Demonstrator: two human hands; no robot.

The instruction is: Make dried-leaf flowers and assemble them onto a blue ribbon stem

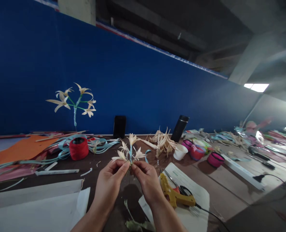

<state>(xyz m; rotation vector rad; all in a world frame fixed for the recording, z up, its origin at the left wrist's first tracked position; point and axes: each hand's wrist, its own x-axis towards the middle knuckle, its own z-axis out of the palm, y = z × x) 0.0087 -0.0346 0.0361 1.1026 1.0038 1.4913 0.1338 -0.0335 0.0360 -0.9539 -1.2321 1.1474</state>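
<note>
Both hands meet over the table, pinching the stem of a cream artificial flower spray [133, 140]. My left hand [111, 177] has thumb and index finger closed on the stem from the left. From the right, my right hand [146, 178] grips it with fingertips nearly touching the left ones. Several pale, pointed-petal blossoms fan out above the fingers, around a light blue wrapped stem. The lower stem is mostly hidden by the fingers. A yellow glue gun [175, 193] lies beside my right wrist, with black-handled scissors [181, 189] behind it.
A finished-looking flower stem [75, 111] stands against the blue partition [143, 80]. Nearby are a red ribbon roll [78, 149], a phone [119, 127], dried husks [163, 143], a white cup [180, 152], a black bottle [180, 128] and a power strip [241, 172]. The glue gun's cord trails right.
</note>
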